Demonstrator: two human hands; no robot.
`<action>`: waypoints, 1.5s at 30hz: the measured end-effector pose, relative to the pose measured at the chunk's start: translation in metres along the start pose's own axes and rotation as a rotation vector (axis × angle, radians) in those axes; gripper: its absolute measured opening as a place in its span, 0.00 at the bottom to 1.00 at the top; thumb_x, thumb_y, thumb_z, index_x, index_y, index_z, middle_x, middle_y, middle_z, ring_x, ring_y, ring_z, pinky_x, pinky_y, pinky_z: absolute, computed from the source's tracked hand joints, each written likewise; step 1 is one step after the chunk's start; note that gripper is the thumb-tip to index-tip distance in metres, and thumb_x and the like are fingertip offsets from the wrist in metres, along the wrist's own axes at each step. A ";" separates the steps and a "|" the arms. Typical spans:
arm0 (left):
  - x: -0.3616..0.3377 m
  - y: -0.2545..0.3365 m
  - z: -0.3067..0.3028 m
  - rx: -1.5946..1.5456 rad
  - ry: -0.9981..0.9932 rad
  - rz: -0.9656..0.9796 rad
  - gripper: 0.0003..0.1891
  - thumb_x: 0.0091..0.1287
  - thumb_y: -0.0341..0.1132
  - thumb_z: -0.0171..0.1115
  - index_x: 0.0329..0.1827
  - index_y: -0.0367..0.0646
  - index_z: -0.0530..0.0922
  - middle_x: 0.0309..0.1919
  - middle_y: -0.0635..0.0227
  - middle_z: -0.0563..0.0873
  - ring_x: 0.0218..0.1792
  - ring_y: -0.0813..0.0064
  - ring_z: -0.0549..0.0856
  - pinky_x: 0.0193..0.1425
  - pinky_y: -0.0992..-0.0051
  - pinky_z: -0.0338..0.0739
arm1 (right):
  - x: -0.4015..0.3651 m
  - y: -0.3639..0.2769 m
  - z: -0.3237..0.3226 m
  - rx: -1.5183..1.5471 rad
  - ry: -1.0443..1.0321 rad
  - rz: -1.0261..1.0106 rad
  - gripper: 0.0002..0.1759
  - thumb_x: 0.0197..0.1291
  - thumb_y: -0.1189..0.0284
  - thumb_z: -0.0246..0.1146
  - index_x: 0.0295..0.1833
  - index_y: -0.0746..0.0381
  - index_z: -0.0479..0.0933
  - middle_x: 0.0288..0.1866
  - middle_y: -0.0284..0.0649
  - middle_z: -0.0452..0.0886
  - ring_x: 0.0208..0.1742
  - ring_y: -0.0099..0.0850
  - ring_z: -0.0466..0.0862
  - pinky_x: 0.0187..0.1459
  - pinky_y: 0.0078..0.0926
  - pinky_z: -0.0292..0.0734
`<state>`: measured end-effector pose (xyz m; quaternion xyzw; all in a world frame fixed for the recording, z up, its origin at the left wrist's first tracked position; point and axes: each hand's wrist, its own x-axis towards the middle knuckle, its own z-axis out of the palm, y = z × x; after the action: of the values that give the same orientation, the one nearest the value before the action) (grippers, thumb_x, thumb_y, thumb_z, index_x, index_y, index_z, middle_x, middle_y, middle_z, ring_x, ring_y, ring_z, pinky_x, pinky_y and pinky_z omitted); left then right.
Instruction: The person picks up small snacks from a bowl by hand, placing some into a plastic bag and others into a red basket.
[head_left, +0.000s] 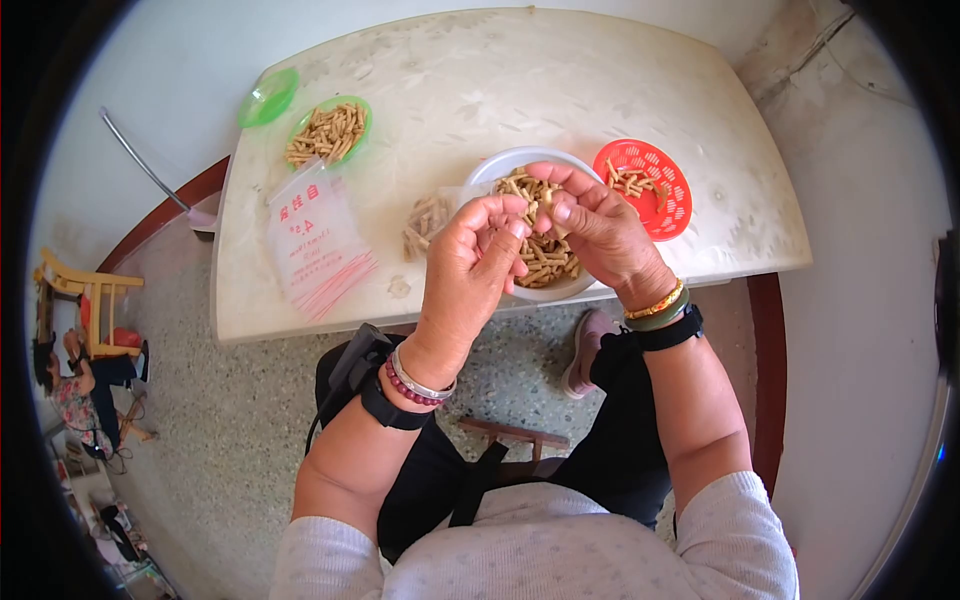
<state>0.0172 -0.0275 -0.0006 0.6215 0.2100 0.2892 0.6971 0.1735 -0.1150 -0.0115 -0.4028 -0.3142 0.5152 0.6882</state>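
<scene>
Both hands are raised over a white bowl (515, 158) full of short tan sticks (548, 265), which look like dry snack or root pieces. My left hand (472, 245) has its fingers curled and its thumb pressed towards them; whatever it holds is hidden. Close beside it, my right hand (608, 228) pinches a short tan stick (547, 200) between thumb and fingers. Just left of the bowl lies a clear plastic bag (428, 215) with similar sticks in it, partly behind my left hand.
A red basket (682, 205) with a few sticks stands right of the bowl. Further left are a green dish (367, 125) heaped with sticks, a green lid (268, 97) and a stack of zip bags (315, 245). A person (85, 390) sits at far left.
</scene>
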 end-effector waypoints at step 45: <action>0.009 0.023 -0.034 0.218 0.336 0.351 0.06 0.66 0.29 0.65 0.42 0.37 0.80 0.31 0.72 0.82 0.27 0.89 0.77 0.28 0.89 0.72 | 0.001 0.012 0.001 -0.124 0.161 -0.155 0.05 0.66 0.74 0.63 0.44 0.62 0.80 0.37 0.30 0.82 0.39 0.17 0.78 0.46 0.16 0.74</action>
<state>-0.0014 0.0046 0.0177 0.6630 0.2416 0.4804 0.5207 0.1674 -0.1119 -0.0212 -0.4591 -0.3195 0.4060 0.7227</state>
